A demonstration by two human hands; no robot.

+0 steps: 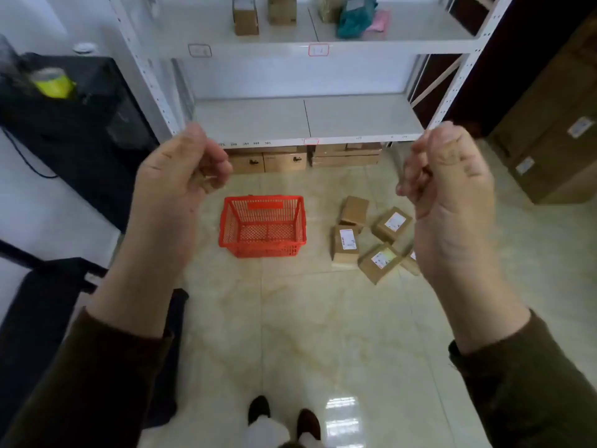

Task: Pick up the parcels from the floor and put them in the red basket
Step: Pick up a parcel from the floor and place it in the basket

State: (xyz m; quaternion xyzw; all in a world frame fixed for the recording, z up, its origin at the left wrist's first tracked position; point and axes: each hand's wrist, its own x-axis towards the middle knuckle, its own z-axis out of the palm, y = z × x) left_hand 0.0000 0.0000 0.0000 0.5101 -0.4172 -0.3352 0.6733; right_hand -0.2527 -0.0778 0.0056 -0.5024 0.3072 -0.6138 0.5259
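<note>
Five cardboard parcels lie in a loose cluster on the tiled floor, most showing a white shipping label, the one farthest right partly hidden behind the right hand. Just left of them, apart from the heap, stands the red basket, a plastic mesh one with nothing inside it. Both hands are raised in front of the camera with fingers curled inward and holding nothing: the left hand above and left of the basket, the right hand above the parcels. Dark sleeves cover both forearms. Behind the basket rises a white metal shelving unit; its lower shelf is bare, flat brown cartons are stacked beneath it on the floor, and the upper shelf carries a few small boxes and a teal bag. Large cardboard boxes stand at the right edge.
</note>
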